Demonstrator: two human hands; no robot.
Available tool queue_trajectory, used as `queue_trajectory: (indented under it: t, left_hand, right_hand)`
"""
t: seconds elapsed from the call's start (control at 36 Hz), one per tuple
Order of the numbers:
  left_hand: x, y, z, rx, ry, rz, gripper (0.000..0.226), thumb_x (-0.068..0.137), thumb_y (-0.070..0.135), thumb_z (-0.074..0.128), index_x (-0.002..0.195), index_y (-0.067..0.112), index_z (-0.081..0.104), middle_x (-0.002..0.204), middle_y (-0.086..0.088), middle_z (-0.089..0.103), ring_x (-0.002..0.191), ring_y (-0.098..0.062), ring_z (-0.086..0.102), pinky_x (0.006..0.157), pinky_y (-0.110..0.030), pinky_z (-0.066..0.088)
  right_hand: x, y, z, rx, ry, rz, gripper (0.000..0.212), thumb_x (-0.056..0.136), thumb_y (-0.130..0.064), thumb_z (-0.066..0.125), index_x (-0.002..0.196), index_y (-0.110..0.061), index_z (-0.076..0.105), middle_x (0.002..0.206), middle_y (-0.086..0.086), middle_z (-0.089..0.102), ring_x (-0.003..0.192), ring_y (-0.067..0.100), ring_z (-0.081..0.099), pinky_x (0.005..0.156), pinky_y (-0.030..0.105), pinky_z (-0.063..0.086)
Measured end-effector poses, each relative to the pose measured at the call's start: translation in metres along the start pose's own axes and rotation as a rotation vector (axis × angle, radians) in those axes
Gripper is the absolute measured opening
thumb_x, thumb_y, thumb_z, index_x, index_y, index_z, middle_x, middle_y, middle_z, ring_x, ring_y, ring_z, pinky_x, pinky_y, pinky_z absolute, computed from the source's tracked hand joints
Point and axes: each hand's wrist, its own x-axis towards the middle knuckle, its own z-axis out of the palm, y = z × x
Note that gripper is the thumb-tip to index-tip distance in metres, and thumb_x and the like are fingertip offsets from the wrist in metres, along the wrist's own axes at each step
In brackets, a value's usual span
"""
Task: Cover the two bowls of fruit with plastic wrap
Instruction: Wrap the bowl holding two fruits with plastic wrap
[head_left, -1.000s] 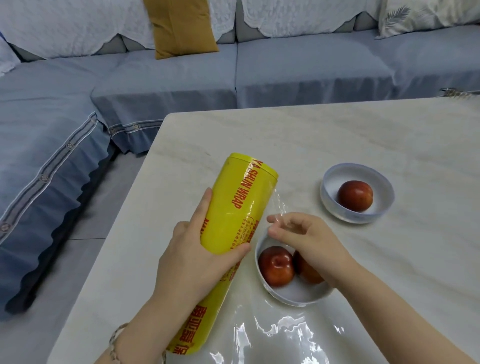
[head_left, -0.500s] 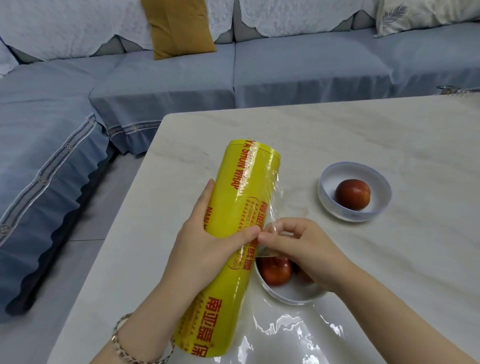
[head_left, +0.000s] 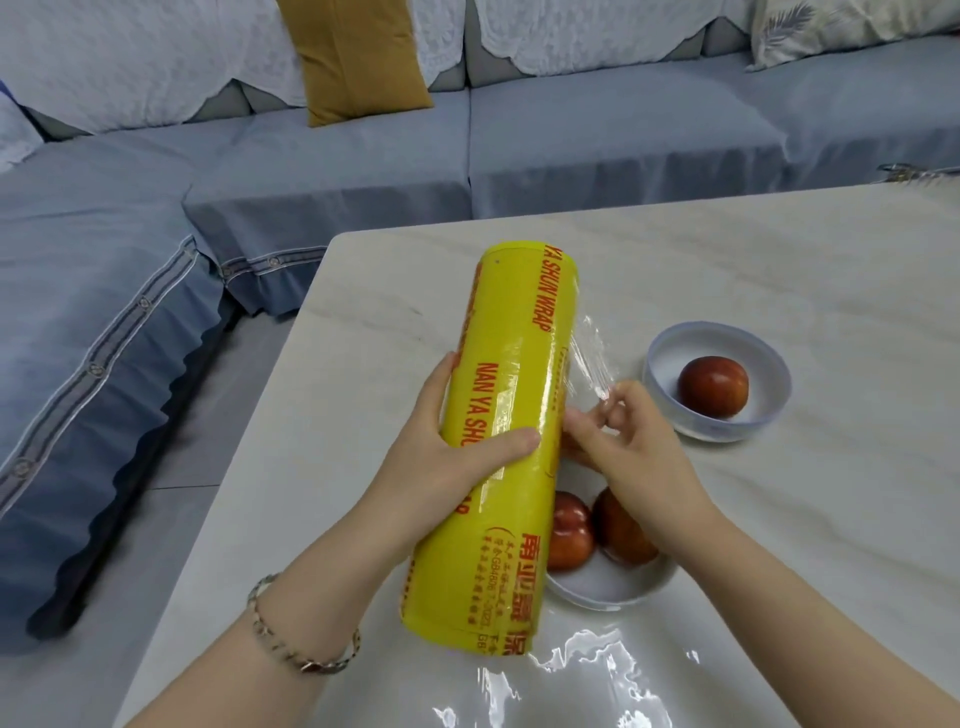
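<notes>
1. The yellow plastic wrap roll (head_left: 511, 447) is held tilted over the left rim of the near bowl (head_left: 652, 584). It looks stiff and bulky, so grip it mid-barrel.
2. The film edge (head_left: 592, 364) looks thin, clingy and easily torn, so take it by the free edge.
3. The left hand (head_left: 441, 462) wraps round the roll.
4. The right hand (head_left: 634, 452), above the near bowl, pinches the film edge.
5. Half a second ago that pinch sat against the roll; the film now stretches out from it.

Yellow roll (head_left: 514, 441) over near bowl (head_left: 613, 590)
It blocks that bowl's left side; table (head_left: 779, 270) around the far bowl (head_left: 670, 358) gives passing room.
</notes>
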Motion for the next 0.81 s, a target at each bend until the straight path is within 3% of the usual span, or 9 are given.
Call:
queue_trajectory:
  t: [0.06,0.14,0.19,0.28,0.39,0.53,0.67,0.75,0.81]
  left_hand:
    - [0.0,-0.001,0.002,-0.063,0.006,-0.028,0.103,0.052,0.047,0.083,0.139,0.047,0.027,0.11,0.012,0.063,0.084,-0.013,0.07,0.064,-0.03,0.059]
    - [0.0,-0.002,0.005,-0.15,0.004,-0.071,0.101,0.049,0.042,0.08,0.138,0.045,0.032,0.109,0.007,0.066,0.08,-0.018,0.072,0.062,-0.034,0.059]
    - [0.0,-0.002,0.006,-0.183,0.006,-0.066,0.101,0.051,0.037,0.087,0.137,0.046,0.034,0.11,0.005,0.067,0.08,-0.019,0.072,0.062,-0.035,0.059]
    - [0.0,-0.001,0.005,-0.201,0.004,-0.052,0.098,0.052,0.035,0.084,0.137,0.045,0.036,0.107,0.005,0.068,0.079,-0.018,0.072,0.06,-0.034,0.058]
    - [0.002,0.004,0.001,-0.199,0.004,-0.037,0.092,0.053,0.037,0.077,0.135,0.046,0.036,0.109,0.005,0.067,0.08,-0.02,0.072,0.06,-0.034,0.058]
    - [0.002,0.009,-0.001,-0.206,0.014,0.004,0.092,0.053,0.034,0.076,0.135,0.046,0.037,0.107,0.004,0.068,0.08,-0.02,0.072,0.061,-0.034,0.058]
    - [0.003,0.011,-0.002,-0.206,0.037,0.0,0.1,0.05,0.033,0.086,0.136,0.045,0.036,0.107,0.006,0.068,0.079,-0.018,0.072,0.061,-0.034,0.058]
    - [0.002,0.011,-0.003,-0.191,0.066,-0.007,0.102,0.048,0.038,0.084,0.137,0.044,0.035,0.111,0.005,0.066,0.081,-0.019,0.071,0.063,-0.036,0.059]
    - [0.002,0.011,-0.004,-0.188,0.071,-0.014,0.1,0.047,0.04,0.078,0.137,0.044,0.034,0.113,0.004,0.065,0.084,-0.021,0.071,0.066,-0.038,0.059]
  right_hand:
    - [0.001,0.002,-0.004,-0.006,-0.044,0.003,0.022,0.085,-0.007,0.057,0.079,-0.014,0.038,0.055,-0.002,0.054,0.059,0.014,0.06,0.076,0.037,0.054]
    - [0.0,0.006,-0.011,0.056,-0.092,0.097,0.013,0.078,-0.019,0.059,0.084,-0.015,0.047,0.067,0.014,0.058,0.063,0.015,0.059,0.074,0.031,0.052]
    - [-0.001,0.008,-0.015,0.106,-0.149,0.147,0.008,0.076,-0.023,0.06,0.077,-0.015,0.059,0.064,0.008,0.061,0.06,0.011,0.059,0.072,0.029,0.051]
    - [0.0,0.01,-0.018,0.11,-0.209,0.167,0.028,0.079,-0.034,0.064,0.062,-0.013,0.06,0.062,0.004,0.06,0.062,0.012,0.058,0.074,0.03,0.051]
    - [0.001,0.011,-0.016,0.052,-0.148,0.01,0.033,0.075,-0.053,0.064,0.072,-0.021,0.06,0.069,-0.003,0.062,0.071,0.01,0.059,0.075,0.024,0.051]
    - [-0.004,0.003,-0.005,0.111,-0.085,-0.057,0.023,0.086,-0.034,0.043,0.079,-0.012,0.042,0.045,-0.009,0.041,0.047,0.008,0.047,0.059,0.015,0.045]
    - [-0.007,-0.007,0.0,0.264,-0.094,0.017,0.026,0.08,-0.035,0.047,0.079,-0.012,0.038,0.043,-0.009,0.032,0.033,0.006,0.028,0.037,0.018,0.034]
    - [-0.008,-0.013,-0.003,0.282,-0.119,0.119,0.016,0.09,-0.024,0.041,0.08,-0.012,0.04,0.045,-0.006,0.03,0.032,0.006,0.024,0.035,0.015,0.027]
    - [-0.009,-0.015,-0.004,0.318,-0.162,0.203,0.023,0.079,-0.033,0.053,0.08,-0.011,0.045,0.045,-0.005,0.029,0.032,0.004,0.023,0.035,0.013,0.026]
